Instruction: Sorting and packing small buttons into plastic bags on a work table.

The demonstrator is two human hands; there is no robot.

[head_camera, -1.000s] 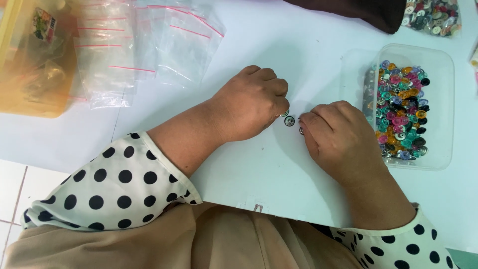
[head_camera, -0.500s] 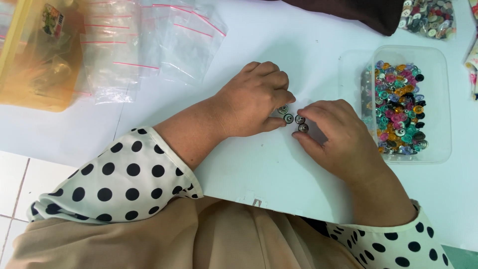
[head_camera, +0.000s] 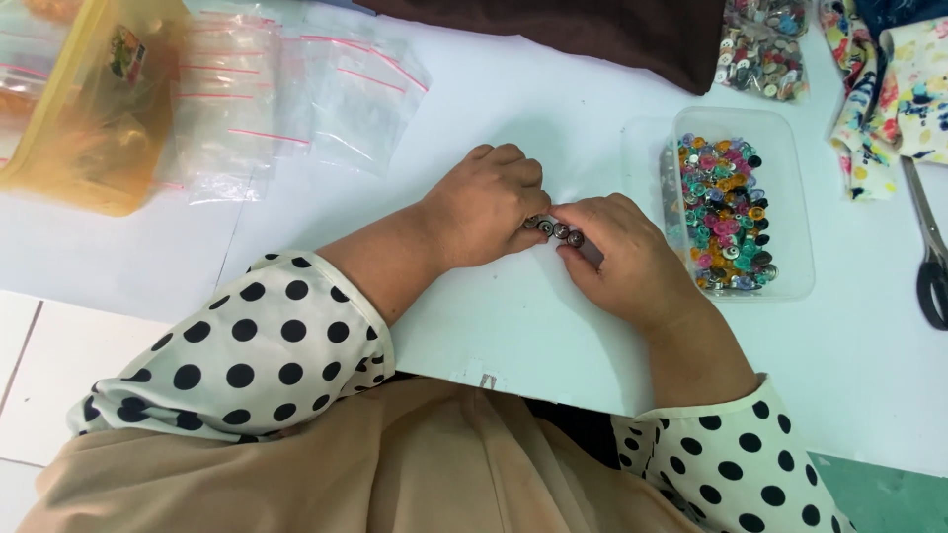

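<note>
At the middle of the white table (head_camera: 296, 227), both hands meet knuckle to knuckle. Left hand (head_camera: 484, 207) and right hand (head_camera: 632, 262) pinch between their fingertips a short row of small dark round buttons (head_camera: 555, 229), held just above the tabletop. Just beside the right hand: clear plastic tray (head_camera: 790, 197) of mixed coloured buttons. Far left: stack of clear zip bags (head_camera: 286, 99), yellow container (head_camera: 89, 128). Right edge: scissors (head_camera: 928, 247), floral cloth (head_camera: 908, 89). Brown fabric (head_camera: 592, 35) at top.
</note>
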